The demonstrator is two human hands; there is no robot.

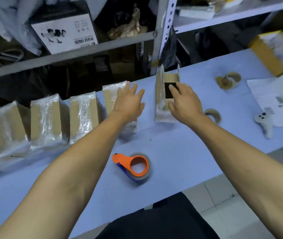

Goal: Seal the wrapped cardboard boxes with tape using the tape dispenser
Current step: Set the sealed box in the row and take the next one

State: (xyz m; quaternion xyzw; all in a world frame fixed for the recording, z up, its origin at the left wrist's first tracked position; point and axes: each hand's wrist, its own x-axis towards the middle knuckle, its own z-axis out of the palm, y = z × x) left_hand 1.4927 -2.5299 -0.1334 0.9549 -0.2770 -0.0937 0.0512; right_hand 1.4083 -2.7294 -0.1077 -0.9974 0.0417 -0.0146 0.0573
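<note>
Both arms are stretched out over the pale blue tabletop [180, 145], and neither grip has anything in it: the left hand [128, 100] is spread flat, fingers splayed, over the nearest wrapped box [110, 99] at frame centre, while the right hand [183, 99] hovers loosely open at the open-topped box [161, 95] just right of centre, fingertips at the dark item inside. I'd say the thing to do is close those raised flaps down flat and pin the box with one hand before reaching for tape, or the seam will gape. The orange tape dispenser [134, 167] lies untouched in the lower middle, well apart from both hands. More film-wrapped boxes [49, 118] stand in a row toward the left edge. Spent tape cores [228, 80] and papers [275, 99] sit at the right, and cluttered metal shelving [68, 55] fills the top of the frame.
</note>
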